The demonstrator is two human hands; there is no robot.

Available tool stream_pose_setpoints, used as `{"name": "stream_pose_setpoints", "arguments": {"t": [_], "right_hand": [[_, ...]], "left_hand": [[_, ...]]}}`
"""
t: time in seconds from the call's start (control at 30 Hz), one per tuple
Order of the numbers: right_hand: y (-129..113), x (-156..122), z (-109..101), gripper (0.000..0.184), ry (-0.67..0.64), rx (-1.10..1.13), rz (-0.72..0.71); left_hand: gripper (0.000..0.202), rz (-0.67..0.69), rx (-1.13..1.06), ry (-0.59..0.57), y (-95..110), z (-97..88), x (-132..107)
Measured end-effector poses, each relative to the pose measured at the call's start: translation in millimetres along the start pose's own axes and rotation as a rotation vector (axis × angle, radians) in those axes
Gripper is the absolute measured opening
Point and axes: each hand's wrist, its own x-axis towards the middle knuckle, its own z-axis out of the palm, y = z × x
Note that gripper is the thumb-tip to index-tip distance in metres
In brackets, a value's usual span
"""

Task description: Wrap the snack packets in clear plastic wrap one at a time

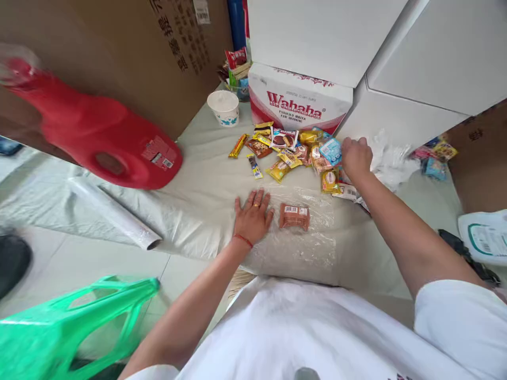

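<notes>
My left hand (253,215) lies flat with fingers spread, on the cloth by the left edge of a sheet of clear plastic film (320,243). On that film, to the right of the hand, rests a brown wrapped snack (294,217) with a barcode label. My right hand (357,159) is closed at the right end of a pile of wrapped snacks (289,158). Its curled fingers are at the edge of a blue snack packet (331,151) and seem to pinch it; the fingertips are partly hidden. Just below lies a yellow wrapped snack (330,181).
A Wahaha carton (299,100) stands behind the pile, a paper cup (224,108) to its left. Crumpled clear plastic (390,161) lies right of my right hand. At left are a red jug (106,137), a film roll (119,214) and a green stool (79,322).
</notes>
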Motion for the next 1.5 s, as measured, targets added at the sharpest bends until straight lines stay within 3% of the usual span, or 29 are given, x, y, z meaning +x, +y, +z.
{"name": "stream_pose_setpoints", "arguments": {"t": [0.1, 0.2, 0.27, 0.37, 0.47, 0.57, 0.63, 0.73, 0.8, 0.9, 1.03, 1.2, 1.37, 1.5], "right_hand": [[12, 4, -5, 0.028, 0.012, 0.047, 0.026], [6, -3, -15, 0.028, -0.034, 0.239, -0.017], [-11, -21, -21, 0.028, -0.120, 0.460, -0.134], [-42, -61, -22, 0.029, -0.347, 0.659, -0.429], [-62, -98, -7, 0.028, -0.525, 0.591, -0.652], [-63, -118, 8, 0.030, -0.530, 0.418, -0.772], [-61, -126, 10, 0.033, -0.449, 0.347, -0.739], [-69, -139, 0, 0.043, -0.347, 0.284, -0.560], [-82, -150, -9, 0.052, -0.386, 0.213, -0.508], [-99, -163, -15, 0.069, -0.545, 0.086, -0.547], [-97, -168, -12, 0.061, -0.653, 0.044, -0.609], [-88, -169, -6, 0.071, -0.667, 0.022, -0.584], [-85, -177, -9, 0.065, -0.586, 0.018, -0.571], [-80, -186, -14, 0.063, -0.449, 0.233, -0.516]], "left_hand": [[0.061, -0.008, -0.007, 0.003, 1, 0.2, 0], [0.061, -0.008, -0.021, 0.008, 1, 1.1, 0], [0.061, -0.005, -0.031, 0.006, 0, 1.7, 0], [0.061, -0.008, -0.044, 0.002, 0, 1.7, 1], [0.061, -0.008, -0.051, 0.004, 1, 0.8, 1], [0.060, -0.003, -0.060, 0.012, 2, -0.3, 0], [0.060, 0.000, -0.067, 0.018, 2, -0.9, 0], [0.060, 0.003, -0.072, 0.021, 1, -1.7, 0], [0.060, 0.004, -0.070, 0.023, 1, -1.9, 0], [0.059, 0.005, -0.061, 0.028, 2, -1.8, 0], [0.059, -0.008, -0.064, 0.030, 2, -0.9, 0], [0.059, 0.003, -0.075, 0.031, 2, 0.2, 0], [0.059, 0.001, -0.066, 0.037, 1, 1.7, 0], [0.059, 0.007, -0.068, 0.026, 0, 1.3, 0]]}}
